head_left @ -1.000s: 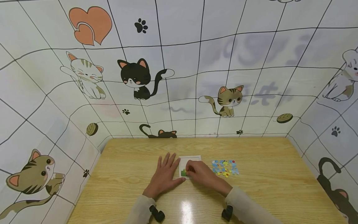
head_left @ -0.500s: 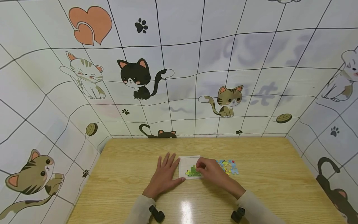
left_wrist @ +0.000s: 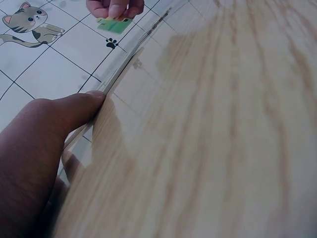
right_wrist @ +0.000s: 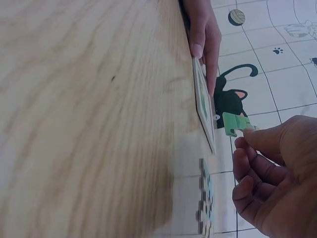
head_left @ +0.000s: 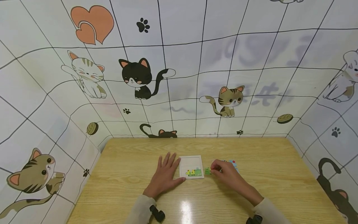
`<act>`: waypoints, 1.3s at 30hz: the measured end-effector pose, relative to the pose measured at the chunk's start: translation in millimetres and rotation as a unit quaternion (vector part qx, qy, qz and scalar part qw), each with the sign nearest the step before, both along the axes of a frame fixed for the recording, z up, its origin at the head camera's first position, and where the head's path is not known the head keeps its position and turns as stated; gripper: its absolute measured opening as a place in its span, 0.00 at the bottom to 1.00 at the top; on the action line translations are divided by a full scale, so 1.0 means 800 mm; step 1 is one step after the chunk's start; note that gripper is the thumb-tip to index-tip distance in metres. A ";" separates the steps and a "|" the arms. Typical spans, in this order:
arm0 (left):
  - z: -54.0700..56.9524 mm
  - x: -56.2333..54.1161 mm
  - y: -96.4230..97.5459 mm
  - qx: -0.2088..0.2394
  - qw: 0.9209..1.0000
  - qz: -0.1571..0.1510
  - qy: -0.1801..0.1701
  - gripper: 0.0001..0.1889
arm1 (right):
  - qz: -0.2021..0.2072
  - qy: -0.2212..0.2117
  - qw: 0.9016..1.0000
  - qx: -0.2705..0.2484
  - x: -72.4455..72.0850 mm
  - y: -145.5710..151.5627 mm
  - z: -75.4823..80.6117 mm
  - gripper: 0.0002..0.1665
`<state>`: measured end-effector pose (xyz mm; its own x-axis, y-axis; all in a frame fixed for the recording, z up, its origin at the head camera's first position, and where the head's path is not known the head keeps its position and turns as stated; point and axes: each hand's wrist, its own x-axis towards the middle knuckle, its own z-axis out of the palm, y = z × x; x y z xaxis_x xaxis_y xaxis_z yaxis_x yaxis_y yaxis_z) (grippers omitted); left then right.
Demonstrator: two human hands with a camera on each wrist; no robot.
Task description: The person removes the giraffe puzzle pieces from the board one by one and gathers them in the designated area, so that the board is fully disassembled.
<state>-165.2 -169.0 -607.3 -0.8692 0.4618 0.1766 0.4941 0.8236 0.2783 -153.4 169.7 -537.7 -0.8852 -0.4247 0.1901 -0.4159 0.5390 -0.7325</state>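
My left hand [head_left: 165, 175] lies with straight fingers at the left side of a white puzzle tray [head_left: 190, 156], its thumb touching the tray's near edge. Green and yellow puzzle pieces [head_left: 198, 172] lie along the tray's near side. Just right of the tray, my right hand [head_left: 229, 174] pinches a green puzzle piece [head_left: 207, 170] between thumb and fingers. The right wrist view shows this green puzzle piece [right_wrist: 233, 123] held above the tabletop, apart from the tray [right_wrist: 200, 99]. In the left wrist view, the green puzzle piece [left_wrist: 113, 27] hangs below the right fingertips.
Loose blue puzzle pieces [head_left: 234, 162] lie on the table to the right, partly hidden behind my right hand. The wooden table [head_left: 126, 161] meets a wall covering [head_left: 181, 77] printed with cats at its far edge.
My right hand has moved rightward from over the tray to beyond its right edge, now with a green puzzle piece showing in its fingers. The left hand has stayed in place.
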 end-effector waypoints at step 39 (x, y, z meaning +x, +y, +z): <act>0.001 -0.001 0.001 -0.017 0.999 0.010 -0.032 0.53 | 0.004 -0.014 0.999 0.043 0.017 0.043 -0.023 0.05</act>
<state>-166.2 -168.4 -606.7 -0.8871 0.4495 0.1046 0.4600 0.8424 0.2805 -139.8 203.7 -555.9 -0.8861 -0.4454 0.1279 -0.4007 0.5978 -0.6943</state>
